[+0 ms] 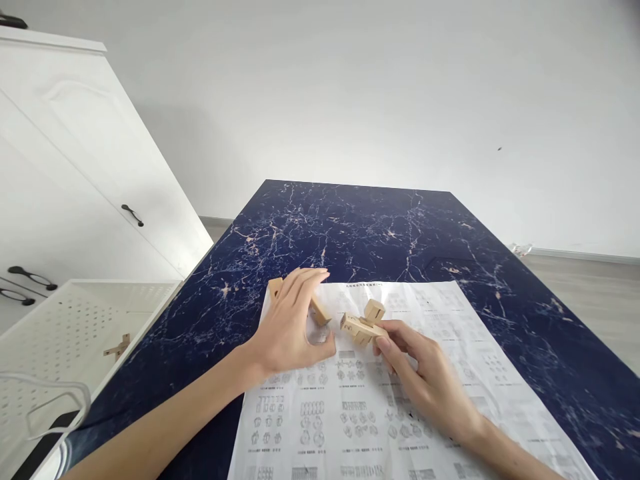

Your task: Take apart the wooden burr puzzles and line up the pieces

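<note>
wooden interlocked pieces over the printed sheet sit pinched in the right hand; a slack pinch could let them separate. the left hand gapes beside a bar near the sheet's far-left corner.

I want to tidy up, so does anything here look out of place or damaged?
A wooden piece lies in the white perforated bin, apart from the joined wooden blocks in the right hand, so it may be stray. A small dark mark also stands out on the plain wall. Nothing looks spilled.
</note>
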The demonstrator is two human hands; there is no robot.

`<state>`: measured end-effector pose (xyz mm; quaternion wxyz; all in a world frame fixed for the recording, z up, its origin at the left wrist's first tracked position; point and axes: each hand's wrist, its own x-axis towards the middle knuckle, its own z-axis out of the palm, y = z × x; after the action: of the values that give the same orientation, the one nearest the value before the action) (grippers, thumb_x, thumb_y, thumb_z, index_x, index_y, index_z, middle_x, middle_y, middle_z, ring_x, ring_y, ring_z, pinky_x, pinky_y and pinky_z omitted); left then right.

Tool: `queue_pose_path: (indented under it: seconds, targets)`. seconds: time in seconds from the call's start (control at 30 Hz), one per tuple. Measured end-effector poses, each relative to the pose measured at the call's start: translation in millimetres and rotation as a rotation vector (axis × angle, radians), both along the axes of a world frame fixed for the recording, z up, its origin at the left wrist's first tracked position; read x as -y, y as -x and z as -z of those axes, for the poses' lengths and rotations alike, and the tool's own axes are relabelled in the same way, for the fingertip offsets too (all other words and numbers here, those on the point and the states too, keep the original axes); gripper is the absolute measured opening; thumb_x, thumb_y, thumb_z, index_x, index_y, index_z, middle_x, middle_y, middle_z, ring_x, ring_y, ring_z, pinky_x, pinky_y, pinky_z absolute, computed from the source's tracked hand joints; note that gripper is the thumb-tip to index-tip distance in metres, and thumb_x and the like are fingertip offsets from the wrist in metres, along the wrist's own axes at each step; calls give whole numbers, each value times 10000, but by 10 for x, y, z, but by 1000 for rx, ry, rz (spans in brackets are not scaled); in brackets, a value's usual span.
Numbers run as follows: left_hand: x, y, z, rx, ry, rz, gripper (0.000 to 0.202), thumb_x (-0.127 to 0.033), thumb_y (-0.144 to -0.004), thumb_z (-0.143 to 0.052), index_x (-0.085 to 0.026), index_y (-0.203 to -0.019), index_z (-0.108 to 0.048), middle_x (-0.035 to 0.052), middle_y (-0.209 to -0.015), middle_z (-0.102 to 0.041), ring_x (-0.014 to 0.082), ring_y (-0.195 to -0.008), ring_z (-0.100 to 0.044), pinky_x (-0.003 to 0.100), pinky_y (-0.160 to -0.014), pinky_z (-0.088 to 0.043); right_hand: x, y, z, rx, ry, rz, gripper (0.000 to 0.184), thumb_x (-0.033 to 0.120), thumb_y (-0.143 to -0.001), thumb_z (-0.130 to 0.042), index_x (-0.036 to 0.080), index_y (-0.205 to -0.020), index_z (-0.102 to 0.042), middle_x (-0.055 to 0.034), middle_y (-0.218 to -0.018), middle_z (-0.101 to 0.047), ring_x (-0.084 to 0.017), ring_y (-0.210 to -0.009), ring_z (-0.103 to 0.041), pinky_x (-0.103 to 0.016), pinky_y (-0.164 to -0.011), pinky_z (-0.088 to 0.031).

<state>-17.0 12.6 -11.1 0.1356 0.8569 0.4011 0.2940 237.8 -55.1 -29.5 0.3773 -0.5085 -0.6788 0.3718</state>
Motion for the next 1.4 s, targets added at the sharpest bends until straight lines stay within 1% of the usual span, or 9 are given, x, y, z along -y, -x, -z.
queue_pose_path:
  seconds: [0.13,0.3,0.53,0.63,0.77,0.93,1.13,1.27,1.4]
  targets:
    - [67,-30,-39,28,-23,278,1066,-531,-870,-839,-277,-1691,-207,172,-1684,-441,399,-1568,-404,609,-1298,-356,8,26,-17,1,10,-116,345,471,-1145,-460,208,-1075,-673,-22,-806,-665,-172,-677,-573,-297,-613,-462]
    - [102,-59,6,11,-127,440,681,-478,-1031,-722,-251,-1586,-397,124,-1443,-687,291,-1360,-645,460,-1216,-468,28,24,42,4,4,-240,279,404,-1142,-486,221,-1057,-677,-12,-820,-678,-169,-697,-601,-299,-642,-491]
    - [130,-90,28,59,-65,318,637,-574,-866,-850,-216,-1330,-600,98,-1217,-757,312,-1177,-695,485,-1099,-510,31,11,38,140,-432,-208,159,221,-1126,-526,232,-1261,-610,-36,-936,-712,-169,-695,-622,-304,-637,-531]
    - [121,-98,40,53,-54,234,577,-556,-820,-877,-224,-1230,-644,92,-1183,-750,317,-1167,-680,498,-1082,-515,26,-15,9,139,-559,-99,160,189,-1120,-525,230,-1253,-604,-46,-944,-718,-174,-707,-651,-300,-635,-551]
    - [58,-83,78,-5,-112,87,592,-579,-873,-848,-225,-1295,-632,104,-1261,-735,338,-1273,-634,543,-1148,-475,-13,-49,30,158,-487,155,106,263,-1119,-553,237,-1180,-636,-15,-829,-684,-175,-677,-671,-269,-554,-537]
    - [-5,-75,177,-94,-135,-13,576,-605,-927,-788,-228,-1329,-621,105,-1348,-715,349,-1316,-618,595,-1220,-409,-74,-32,127,252,-323,265,238,462,-1082,-627,230,-1087,-680,-9,-772,-678,-158,-561,-612,-273,-472,-496]
    - [14,-72,190,-133,-154,-68,448,-485,-956,-754,-205,-1277,-616,92,-1272,-736,320,-1196,-681,596,-1191,-426,-47,6,137,250,-255,32,280,429,-1095,-598,243,-1281,-693,-71,-983,-760,-181,-675,-680,-313,-604,-606]
    - [14,-61,134,-145,-119,-109,421,-415,-906,-736,-195,-1246,-622,91,-1215,-743,316,-1120,-687,559,-1075,-503,-36,24,95,227,-261,-116,275,285,-1086,-579,276,-1341,-681,-109,-1322,-745,-247,-1075,-758,-380,-871,-683]
    - [7,-41,75,-146,-83,-97,563,-358,-788,-755,-188,-1302,-601,110,-1253,-721,334,-1113,-674,545,-1029,-527,-58,13,129,273,-328,-187,403,200,-1069,-564,291,-1458,-618,-95,-1462,-700,-292,-1393,-625,-507,-1110,-613]
